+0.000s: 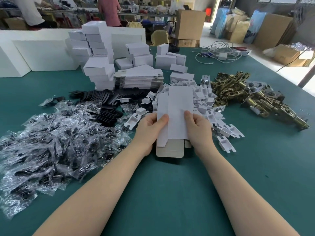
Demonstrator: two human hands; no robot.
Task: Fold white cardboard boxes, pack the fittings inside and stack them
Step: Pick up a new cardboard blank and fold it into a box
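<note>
We held a flat white cardboard box blank (pixel 177 113) upright between both hands, just above the green table (pixel 170 193). Our left hand (pixel 150 132) gripped its left edge, thumb pressed on the white face and fingers curled behind. Our right hand (pixel 198 130) gripped the right edge the same way, thumb on the front. The two hands were close together, with only the width of the blank between them. Below our thumbs the grey inner side of the bottom flaps (pixel 169 150) showed, hanging near the table.

Directly beyond the hands lay a heap of small white card inserts (pixel 202 99), some spilling to the right of our right hand. Further right of that heap was a pile of brass-coloured metal fittings (pixel 252 94). To the left of our left hand spread a wide heap of clear plastic packets (pixel 51 142) with dark parts inside, and beyond them a row of black plates (pixel 102 97). Past the inserts sat a stack of unfolded flat blanks (pixel 139 80), and behind it, to the left, the stacks of finished white boxes (pixel 97 48). Far beyond our right hand some white cables (pixel 219 51) lay coiled on the table. At the back, brown cartons (pixel 190 23) stood on the floor, and two people (pixel 109 11) stood at a bench.
</note>
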